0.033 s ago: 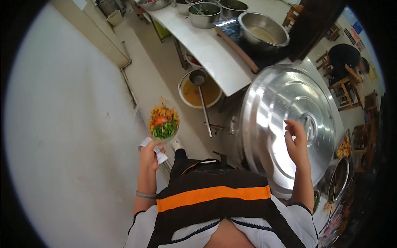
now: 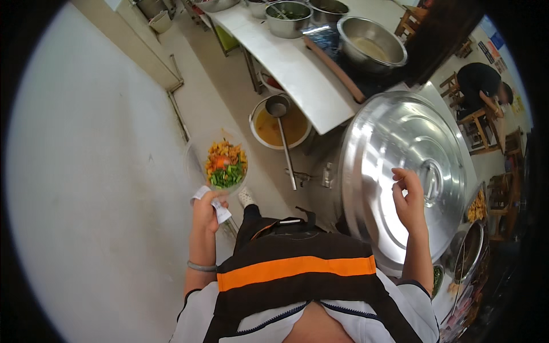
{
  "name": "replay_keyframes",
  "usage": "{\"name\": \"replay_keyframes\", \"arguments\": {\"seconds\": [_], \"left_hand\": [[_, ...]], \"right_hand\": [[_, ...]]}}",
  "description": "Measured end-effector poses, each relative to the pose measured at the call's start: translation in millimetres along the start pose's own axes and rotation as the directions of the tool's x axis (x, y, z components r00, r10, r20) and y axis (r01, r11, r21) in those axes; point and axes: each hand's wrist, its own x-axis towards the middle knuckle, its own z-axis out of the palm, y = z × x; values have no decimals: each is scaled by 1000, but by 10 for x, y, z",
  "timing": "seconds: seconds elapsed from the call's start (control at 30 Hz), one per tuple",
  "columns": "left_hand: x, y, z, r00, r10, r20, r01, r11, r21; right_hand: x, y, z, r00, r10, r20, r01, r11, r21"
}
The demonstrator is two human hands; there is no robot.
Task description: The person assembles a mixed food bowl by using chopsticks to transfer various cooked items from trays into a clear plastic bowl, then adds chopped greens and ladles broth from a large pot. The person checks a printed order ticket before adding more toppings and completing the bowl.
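My left hand [image 2: 208, 209] grips a clear plastic bowl [image 2: 194, 154] by its near side, with a white paper slip [image 2: 222, 211] pinched along with it. Inside the bowl lie yellow-brown chopped bits [image 2: 216, 153], something orange-red in the middle and chopped greens [image 2: 227, 176]. My right hand [image 2: 409, 197] is raised over a large, round silver metal lid [image 2: 394, 137], its fingers loosely bent and apart, with nothing in them. Whether it touches the lid I cannot tell. The lid covers a big pot beside me.
A bucket [image 2: 257, 137] of orange-brown liquid stands on the floor ahead, a long-handled ladle [image 2: 286, 146] across it. Beyond, a white table [image 2: 297, 80] carries several metal bowls [image 2: 289, 26]. A wall [image 2: 97, 188] runs along my left. At the far right a person [image 2: 479, 80] sits bent over.
The bucket, table and pot sit slightly farther right in the picture. My left hand still holds the bowl and slip; my right hand stays over the lid.
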Motion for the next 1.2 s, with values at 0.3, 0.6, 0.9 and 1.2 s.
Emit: {"name": "replay_keyframes", "arguments": {"seconds": [0.3,0.6,0.9,1.2], "left_hand": [[1714,1216,-404,998,-6,69,5,1000,18],[2757,1489,307,955,-236,179,213,967,140],[3137,1694,1186,911,-287,296,177,921,347],[3602,2013,1864,865,-367,342,187,868,459]], "right_hand": [[916,-813,1696,996,67,52,-62,993,-97],[1832,-853,2017,992,130,-3,-124,939,-320],[2973,-86,2510,951,308,-24,-301,907,-295],[4458,301,2577,943,263,-205,-331,810,-484]]}}
